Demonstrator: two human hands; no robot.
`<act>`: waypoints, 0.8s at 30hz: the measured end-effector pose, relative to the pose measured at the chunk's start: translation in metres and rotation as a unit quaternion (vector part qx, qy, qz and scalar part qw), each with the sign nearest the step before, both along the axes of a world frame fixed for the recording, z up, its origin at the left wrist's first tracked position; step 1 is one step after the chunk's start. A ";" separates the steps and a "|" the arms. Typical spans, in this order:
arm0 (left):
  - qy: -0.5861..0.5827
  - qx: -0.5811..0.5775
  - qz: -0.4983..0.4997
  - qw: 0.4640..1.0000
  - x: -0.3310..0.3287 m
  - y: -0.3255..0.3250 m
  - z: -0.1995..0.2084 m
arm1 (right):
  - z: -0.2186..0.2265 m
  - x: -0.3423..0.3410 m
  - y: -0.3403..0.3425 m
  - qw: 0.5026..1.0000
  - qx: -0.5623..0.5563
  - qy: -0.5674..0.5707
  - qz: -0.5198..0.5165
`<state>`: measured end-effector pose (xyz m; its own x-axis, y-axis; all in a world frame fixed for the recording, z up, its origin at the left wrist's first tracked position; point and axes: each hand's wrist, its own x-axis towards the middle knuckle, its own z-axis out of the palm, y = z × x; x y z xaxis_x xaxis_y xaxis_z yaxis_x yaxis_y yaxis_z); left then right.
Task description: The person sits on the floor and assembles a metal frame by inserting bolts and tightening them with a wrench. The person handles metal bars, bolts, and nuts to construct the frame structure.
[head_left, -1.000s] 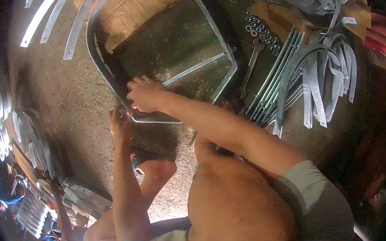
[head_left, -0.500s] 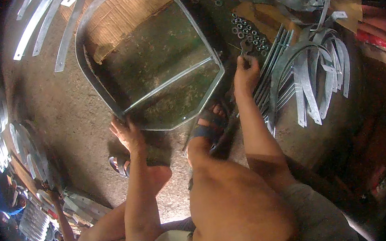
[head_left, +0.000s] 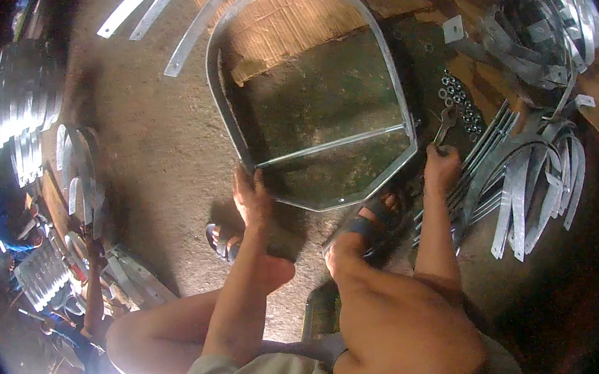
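A rounded metal band frame [head_left: 399, 81] rests in front of me, arched at its far side and angled at its near side. A threaded rod [head_left: 331, 144] crosses it from left to right. My left hand [head_left: 251, 203] grips the frame's near left corner, by the rod's end. In my right hand [head_left: 442, 167] is an open-end wrench [head_left: 445, 125], held by its handle just right of the frame's right corner. The wrench's jaw points away from me, apart from the rod's end. Several loose nuts [head_left: 469, 119] lie beyond it on the floor.
Threaded rods [head_left: 486, 139] and curved metal straps [head_left: 523, 200] are piled at right, with more bent straps [head_left: 502, 34] behind. Flat strips [head_left: 185, 38] lie at far left, and cardboard [head_left: 298, 30] beneath the frame. My sandalled foot [head_left: 372, 219] is beside its near edge. Other people [head_left: 8, 228] work at left.
The view has swung left, so everything appears farther right and lower. My right hand with the wrench has come a little nearer to me relative to the frame. My left hand keeps its hold.
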<state>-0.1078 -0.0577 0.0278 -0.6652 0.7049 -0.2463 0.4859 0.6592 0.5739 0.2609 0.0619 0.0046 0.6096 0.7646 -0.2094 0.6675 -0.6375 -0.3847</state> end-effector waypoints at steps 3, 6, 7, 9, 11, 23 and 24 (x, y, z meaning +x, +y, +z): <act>0.003 -0.006 0.000 1.000 -0.004 -0.005 -0.001 | 0.006 -0.012 0.005 0.998 0.007 0.038 -0.049; 0.030 -0.030 -0.033 0.999 -0.011 -0.011 -0.006 | 0.011 -0.016 0.002 0.997 0.008 0.026 -0.068; 0.036 -0.043 -0.037 0.998 -0.008 -0.008 -0.004 | 0.004 -0.010 -0.001 0.997 0.024 0.014 -0.076; 0.070 -0.054 -0.040 0.995 -0.008 -0.014 -0.005 | -0.004 -0.003 -0.005 0.997 0.023 0.029 -0.061; 0.119 -0.046 -0.041 0.991 -0.019 -0.029 -0.014 | -0.005 0.008 -0.003 0.997 -0.008 0.073 -0.021; 0.116 -0.074 0.033 0.990 -0.015 -0.031 0.016 | 0.022 0.005 0.013 0.997 -0.077 -0.009 -0.010; 0.149 -0.058 0.048 0.986 -0.020 -0.036 0.015 | 0.028 -0.005 0.018 0.997 -0.073 -0.025 -0.001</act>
<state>-0.1279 -0.0933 0.0426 -0.7829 0.6133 -0.1041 0.5537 0.7633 0.3329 0.2556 0.0802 0.0324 0.6234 0.7269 -0.2881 0.6820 -0.6857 -0.2545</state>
